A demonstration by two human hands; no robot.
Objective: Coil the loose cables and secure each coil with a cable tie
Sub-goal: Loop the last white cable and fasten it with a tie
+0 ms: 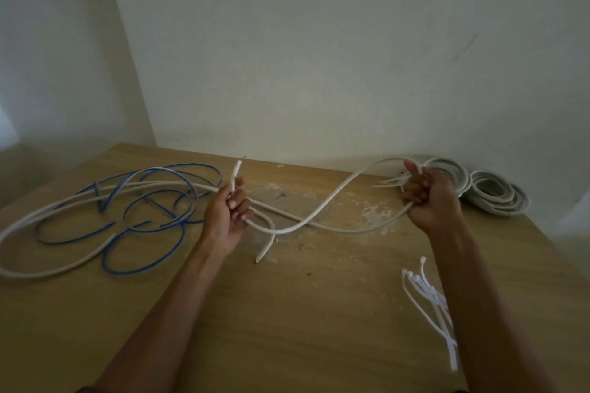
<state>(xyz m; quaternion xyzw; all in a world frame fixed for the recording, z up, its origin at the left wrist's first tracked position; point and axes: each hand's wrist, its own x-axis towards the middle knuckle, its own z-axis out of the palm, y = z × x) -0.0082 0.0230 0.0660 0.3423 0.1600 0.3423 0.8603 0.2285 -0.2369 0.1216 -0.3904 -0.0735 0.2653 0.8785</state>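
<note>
Two coiled white cable bundles point(493, 193) sit at the wooden tabletop's point(303, 313) far right corner; left hand point(228, 217) and right hand point(431, 198) clench the loose white cable point(322, 207); the tangled blue cable point(153, 220) waits, loose white cable ties point(427, 297) unused.

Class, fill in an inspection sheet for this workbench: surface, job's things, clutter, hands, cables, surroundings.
Surface: wooden table, pale dusty debris patch mid-table.
Job's things: bundle of white cable ties lying near right; two finished grey coils far right.
Clutter: nothing seen beyond the debris.
Hands: left hand grips a white cable end pointing up; right hand closed on white cable loops and several ties.
Cables: white cable spans between the hands; loose blue cable tangled with white on left.
Surroundings: plain white walls, room corner at left.
</note>
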